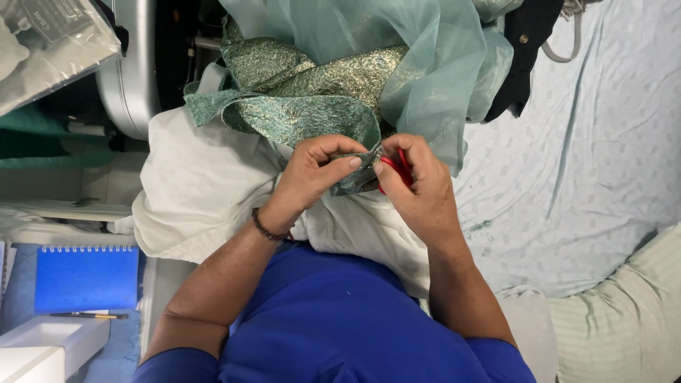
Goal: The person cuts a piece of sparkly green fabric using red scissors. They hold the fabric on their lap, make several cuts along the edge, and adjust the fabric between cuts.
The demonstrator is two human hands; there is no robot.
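My left hand [312,174], with a beaded bracelet on its wrist, pinches the edge of a shiny green brocade fabric [298,113] between thumb and fingers. Touching it, my right hand [418,191] is closed around a small red tool [403,167] held against the same fabric edge. Most of the tool is hidden by my fingers, so I cannot tell its kind. A sheer teal fabric [425,64] is attached to the brocade and bunched up above my hands. Both lie on a white cloth [206,191] over my lap, above my blue shirt.
A pale patterned sheet [582,177] covers the surface on the right, with a black garment [521,50] at the top and a striped cushion [624,319] at the lower right. A grey machine [131,71] stands at the upper left. A blue spiral notebook [85,278] and a pen [89,315] lie at the lower left.
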